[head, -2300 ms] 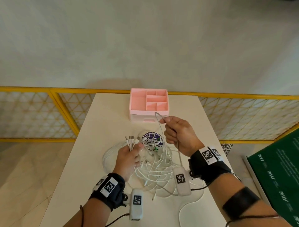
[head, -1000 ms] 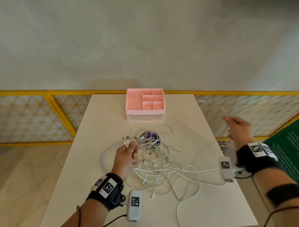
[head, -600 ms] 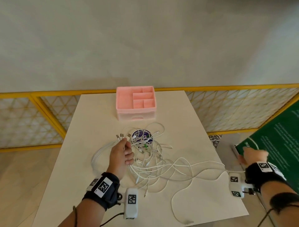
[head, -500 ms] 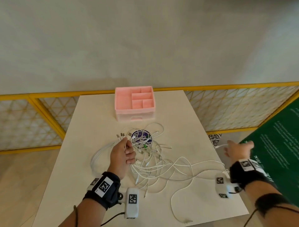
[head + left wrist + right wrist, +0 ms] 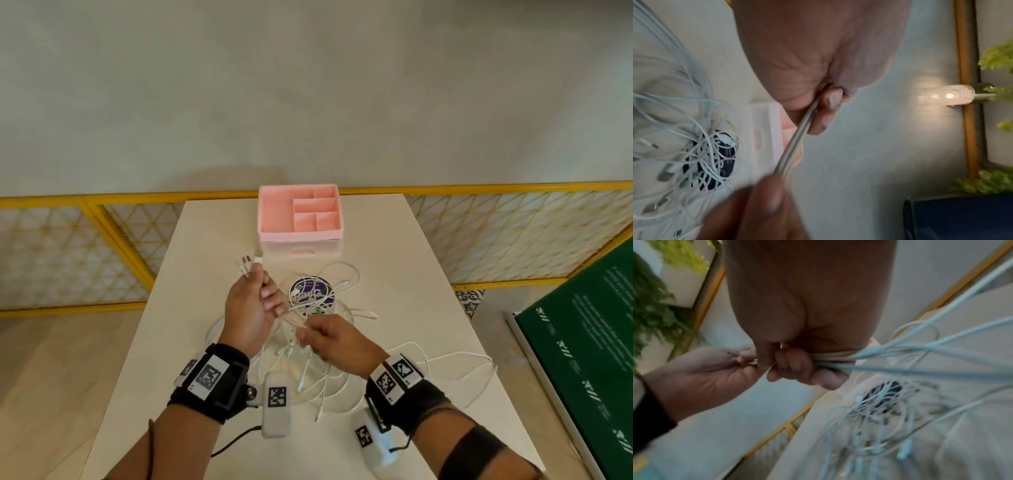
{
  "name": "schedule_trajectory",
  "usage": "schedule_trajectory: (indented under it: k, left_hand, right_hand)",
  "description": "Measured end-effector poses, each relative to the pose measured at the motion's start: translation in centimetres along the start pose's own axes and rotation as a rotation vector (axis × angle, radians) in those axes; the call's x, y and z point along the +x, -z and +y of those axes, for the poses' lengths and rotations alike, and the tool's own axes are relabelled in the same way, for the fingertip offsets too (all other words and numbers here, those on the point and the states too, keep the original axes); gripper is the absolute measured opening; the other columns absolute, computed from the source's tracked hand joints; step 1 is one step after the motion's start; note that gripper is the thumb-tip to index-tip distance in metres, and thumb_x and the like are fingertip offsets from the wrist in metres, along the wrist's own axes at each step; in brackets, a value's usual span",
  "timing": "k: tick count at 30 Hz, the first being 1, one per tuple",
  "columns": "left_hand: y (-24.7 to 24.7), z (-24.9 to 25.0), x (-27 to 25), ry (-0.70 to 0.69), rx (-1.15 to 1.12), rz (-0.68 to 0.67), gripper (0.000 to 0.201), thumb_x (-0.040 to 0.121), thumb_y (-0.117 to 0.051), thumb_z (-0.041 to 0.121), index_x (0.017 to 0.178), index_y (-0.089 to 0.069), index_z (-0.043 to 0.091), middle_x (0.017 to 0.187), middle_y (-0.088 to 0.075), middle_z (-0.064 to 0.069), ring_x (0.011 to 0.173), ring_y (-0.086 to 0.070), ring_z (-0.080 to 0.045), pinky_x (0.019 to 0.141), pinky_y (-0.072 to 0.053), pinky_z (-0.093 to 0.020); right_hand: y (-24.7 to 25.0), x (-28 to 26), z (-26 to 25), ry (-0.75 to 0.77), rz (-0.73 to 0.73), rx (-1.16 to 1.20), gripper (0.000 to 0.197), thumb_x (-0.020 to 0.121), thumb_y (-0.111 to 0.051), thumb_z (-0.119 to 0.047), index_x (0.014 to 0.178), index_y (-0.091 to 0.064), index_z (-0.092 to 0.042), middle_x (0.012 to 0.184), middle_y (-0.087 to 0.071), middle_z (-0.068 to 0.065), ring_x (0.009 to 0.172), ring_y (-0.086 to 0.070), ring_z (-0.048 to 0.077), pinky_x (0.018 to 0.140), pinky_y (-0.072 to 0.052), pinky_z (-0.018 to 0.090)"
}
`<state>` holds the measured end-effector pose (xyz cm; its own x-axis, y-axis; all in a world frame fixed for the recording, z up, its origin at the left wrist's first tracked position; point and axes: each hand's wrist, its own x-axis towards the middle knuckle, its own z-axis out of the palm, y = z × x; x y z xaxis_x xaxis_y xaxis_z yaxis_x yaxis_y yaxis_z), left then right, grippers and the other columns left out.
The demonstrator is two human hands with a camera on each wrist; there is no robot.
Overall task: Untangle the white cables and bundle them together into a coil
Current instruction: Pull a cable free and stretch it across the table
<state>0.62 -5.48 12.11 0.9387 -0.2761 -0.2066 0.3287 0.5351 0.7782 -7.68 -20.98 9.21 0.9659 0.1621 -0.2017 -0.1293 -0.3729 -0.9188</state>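
Note:
Several white cables (image 5: 318, 363) lie tangled on the white table (image 5: 394, 274). My left hand (image 5: 265, 291) is raised above the table and grips a bunch of cable ends, whose connectors (image 5: 251, 262) stick up past the fingers. Just to its right, my right hand (image 5: 308, 337) grips the same bunch of strands (image 5: 291, 317). In the left wrist view the fingers (image 5: 826, 110) curl round the cables (image 5: 795, 146). In the right wrist view my right hand (image 5: 797, 365) is closed round the strands (image 5: 920, 352), which fan out to the right, with my left hand (image 5: 705, 369) beside it.
A pink compartment organizer (image 5: 299, 219) stands at the table's far edge. A round purple disc (image 5: 310, 291) lies under the tangle. One cable loops out towards the table's right edge (image 5: 472, 363). A yellow railing (image 5: 102, 233) runs behind, and a green board (image 5: 582, 359) lies to the right.
My right hand came back from beyond the table's right edge and took hold of the bunch beside my left hand. My left hand rose with the connector ends.

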Motion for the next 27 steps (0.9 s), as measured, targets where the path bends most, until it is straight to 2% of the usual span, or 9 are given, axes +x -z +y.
schedule_trajectory:
  k: [4, 8, 10, 13, 16, 18, 20, 23, 27]
  left_hand:
    - [3.5, 0.5, 1.1, -0.006, -0.023, 0.173, 0.033, 0.107, -0.042, 0.032, 0.079, -0.049, 0.016, 0.06, -0.045, 0.003, 0.048, -0.042, -0.012, 0.058, -0.046, -0.031]
    - [4.0, -1.5, 0.6, 0.062, 0.019, 0.24, 0.036, 0.107, -0.041, 0.037, 0.081, -0.052, 0.015, 0.053, -0.037, 0.006, 0.044, -0.034, -0.01, 0.051, -0.037, -0.027]
    - [3.7, -3.1, 0.2, 0.097, 0.085, 0.236, 0.038, 0.106, -0.042, 0.039, 0.088, -0.058, 0.01, 0.053, -0.033, 0.006, 0.045, -0.03, -0.01, 0.045, -0.034, -0.024]
    - [3.2, -4.4, -0.1, 0.172, 0.114, 0.189, 0.036, 0.106, -0.043, 0.036, 0.106, -0.062, 0.005, 0.056, -0.033, 0.004, 0.045, -0.029, -0.01, 0.045, -0.033, -0.024]
    - [2.8, -4.5, 0.0, 0.192, 0.037, 0.141, 0.019, 0.106, -0.044, 0.027, 0.106, -0.057, 0.013, 0.064, -0.048, -0.003, 0.043, -0.035, -0.012, 0.048, -0.036, -0.026]
    - [2.5, -4.3, 0.1, 0.198, -0.021, 0.117, 0.017, 0.105, -0.043, 0.023, 0.111, -0.057, 0.016, 0.072, -0.055, -0.004, 0.044, -0.038, -0.012, 0.05, -0.036, -0.026]
    - [2.1, -4.0, 0.3, 0.203, -0.078, 0.12, 0.016, 0.102, -0.044, 0.02, 0.106, -0.059, 0.018, 0.071, -0.055, -0.003, 0.044, -0.037, -0.012, 0.049, -0.035, -0.025]
    - [2.0, -3.3, 0.5, 0.209, -0.135, 0.138, 0.026, 0.101, -0.045, 0.035, 0.087, -0.06, 0.019, 0.057, -0.049, 0.001, 0.04, -0.034, -0.011, 0.046, -0.032, -0.023]
    - [2.7, -2.8, 1.2, 0.199, -0.063, 0.192, 0.06, 0.093, -0.042, 0.07, 0.082, -0.064, 0.016, 0.046, -0.035, 0.004, 0.036, -0.027, -0.009, 0.044, -0.026, -0.023]
  right_hand:
    - [3.4, -2.4, 5.0, -0.055, 0.022, -0.252, 0.031, 0.102, -0.051, -0.039, 0.075, -0.06, -0.028, 0.065, -0.051, -0.011, 0.062, -0.047, 0.002, 0.068, -0.041, 0.025]
    - [5.4, -5.0, 9.9, -0.208, 0.039, -0.24, 0.026, 0.102, -0.051, -0.039, 0.093, -0.074, -0.031, 0.058, -0.053, -0.019, 0.057, -0.044, -0.001, 0.064, -0.038, 0.018]
    - [5.6, -6.0, 11.3, -0.252, 0.029, -0.225, 0.025, 0.101, -0.053, -0.04, 0.096, -0.076, -0.032, 0.057, -0.052, -0.019, 0.057, -0.044, -0.001, 0.064, -0.038, 0.017]
    - [5.9, -7.4, 12.8, -0.283, 0.023, -0.206, 0.026, 0.1, -0.053, -0.045, 0.099, -0.077, -0.034, 0.063, -0.053, -0.015, 0.063, -0.046, 0.004, 0.067, -0.039, 0.02]
    - [6.3, -8.4, 12.8, -0.305, 0.015, -0.186, 0.025, 0.099, -0.056, -0.045, 0.1, -0.077, -0.032, 0.065, -0.053, -0.013, 0.064, -0.046, 0.005, 0.066, -0.04, 0.017]
    - [6.5, -8.8, 12.5, -0.332, 0.007, -0.159, 0.025, 0.099, -0.057, -0.042, 0.1, -0.078, -0.029, 0.055, -0.049, -0.017, 0.057, -0.043, 0.001, 0.06, -0.036, 0.013]
    - [6.6, -9.0, 12.1, -0.356, -0.003, -0.116, 0.025, 0.099, -0.058, -0.04, 0.101, -0.079, -0.026, 0.05, -0.044, -0.016, 0.051, -0.039, 0.0, 0.055, -0.034, 0.01]
    - [6.7, -9.2, 11.8, -0.381, -0.01, -0.062, 0.024, 0.099, -0.059, -0.036, 0.101, -0.079, -0.023, 0.049, -0.042, -0.016, 0.049, -0.037, 0.001, 0.053, -0.033, 0.011]
    - [6.8, -9.0, 11.1, -0.396, -0.029, -0.025, 0.023, 0.098, -0.061, -0.036, 0.101, -0.08, -0.022, 0.051, -0.041, -0.013, 0.05, -0.037, 0.004, 0.052, -0.033, 0.014]
